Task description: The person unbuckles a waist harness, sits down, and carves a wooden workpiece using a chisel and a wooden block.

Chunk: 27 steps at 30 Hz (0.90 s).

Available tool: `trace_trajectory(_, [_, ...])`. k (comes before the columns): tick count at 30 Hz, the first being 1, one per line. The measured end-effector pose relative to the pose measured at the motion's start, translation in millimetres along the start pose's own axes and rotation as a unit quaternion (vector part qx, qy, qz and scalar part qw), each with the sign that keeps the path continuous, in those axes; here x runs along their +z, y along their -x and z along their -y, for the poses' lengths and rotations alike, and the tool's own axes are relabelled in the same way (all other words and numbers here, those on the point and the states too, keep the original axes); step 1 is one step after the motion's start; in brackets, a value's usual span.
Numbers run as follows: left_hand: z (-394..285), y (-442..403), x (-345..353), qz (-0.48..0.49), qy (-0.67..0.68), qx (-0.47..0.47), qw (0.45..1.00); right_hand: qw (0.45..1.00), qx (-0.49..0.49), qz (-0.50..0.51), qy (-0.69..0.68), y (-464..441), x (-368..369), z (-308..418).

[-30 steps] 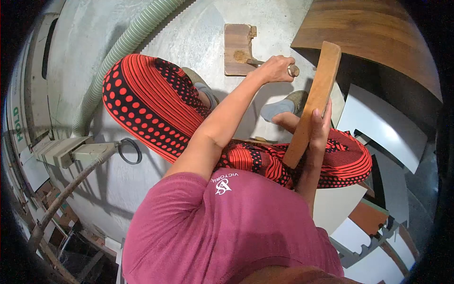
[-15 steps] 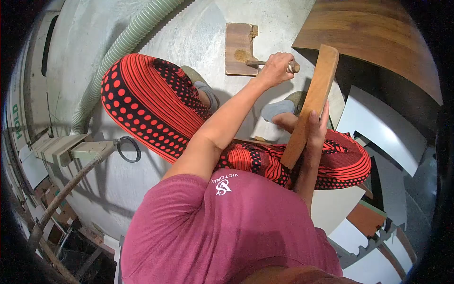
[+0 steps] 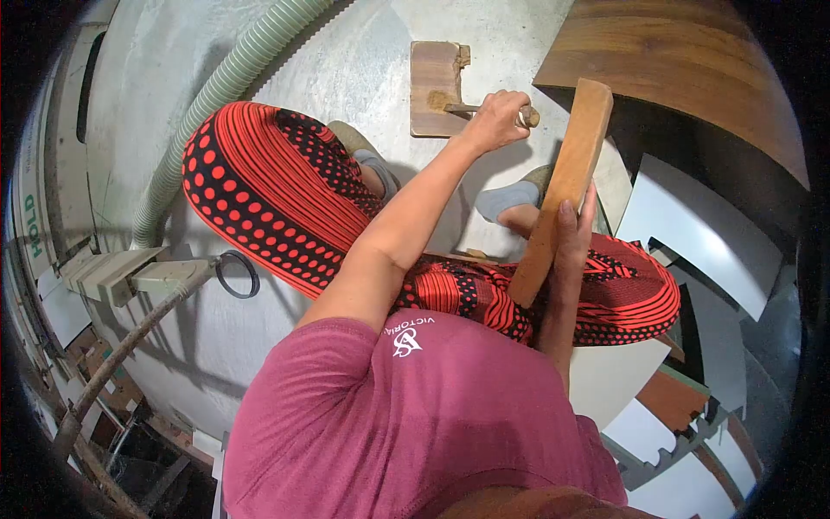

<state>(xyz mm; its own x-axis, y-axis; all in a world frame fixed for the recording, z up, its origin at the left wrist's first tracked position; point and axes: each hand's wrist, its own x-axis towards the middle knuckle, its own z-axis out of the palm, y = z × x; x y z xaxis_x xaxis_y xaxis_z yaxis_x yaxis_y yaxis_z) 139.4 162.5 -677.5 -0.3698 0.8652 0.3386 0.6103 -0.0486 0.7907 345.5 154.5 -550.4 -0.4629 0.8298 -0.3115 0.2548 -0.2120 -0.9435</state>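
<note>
My left hand [image 3: 501, 121] is closed around the wooden handle of a chisel [image 3: 460, 108]. The chisel's tip points left, over a worn, scooped patch on a small brown board [image 3: 422, 71] lying on the floor. That board has a ragged notch on its right side. My right hand [image 3: 573, 238] grips a long wooden block [image 3: 581, 138] from its right side, near the lower half. The block slants up and away from my lap, its far end raised to the right of the chisel handle.
A curved wood-grain panel [image 3: 666, 60] stands at upper right, with white sheets [image 3: 696, 233] below it. A green ribbed hose [image 3: 251, 65] runs along the left. A metal frame with a stick [image 3: 130, 337] and a black ring [image 3: 237, 290] is beside my left knee.
The wooden block has shifted slightly left in my right hand. My left hand and the chisel have moved a little left and up, keeping the same grip.
</note>
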Motion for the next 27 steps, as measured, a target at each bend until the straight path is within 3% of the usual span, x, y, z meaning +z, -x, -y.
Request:
trace_trajectory(2, [1.5,-0.4,1.2,0.002,0.003,-0.007,1.0,0.997,0.071,0.001,0.008,5.6,12.2,8.7])
trace_trajectory(5, [0.6,3.7,3.6,-0.004,0.005,0.0,1.0,0.997,0.045,0.035,0.061,-6.5,27.2,-36.5])
trace_trajectory(8, [6.3,1.0,2.4,-0.015,0.0,0.012,1.0,0.999,0.046,0.027,-0.009,-6.4,28.1,-31.5])
trace_trajectory(10, [8.5,5.4,4.4,-0.012,0.005,0.008,1.0,0.999,0.028,0.008,0.031,-3.0,31.1,-15.7])
trace_trajectory(12, [6.8,4.8,6.5,-0.001,-0.017,0.013,1.0,0.991,0.126,-0.013,-0.04,3.4,36.4,12.1])
trace_trajectory(16, [1.4,8.1,7.0,-0.011,-0.009,0.019,1.0,0.998,0.014,0.021,0.058,-10.0,32.7,-47.0])
trace_trajectory(18, [2.8,9.7,4.9,-0.034,-0.019,0.024,0.999,1.0,-0.001,0.009,0.014,-12.0,36.1,-51.4])
trace_trajectory(22, [2.8,7.1,-1.9,-0.086,-0.04,0.004,0.995,0.995,0.079,0.024,-0.056,-19.7,22.7,-57.2])
trace_trajectory(27, [-4.8,9.3,-16.1,-0.127,0.014,-0.076,0.989,0.985,0.129,-0.039,-0.11,-14.0,23.7,-50.2])
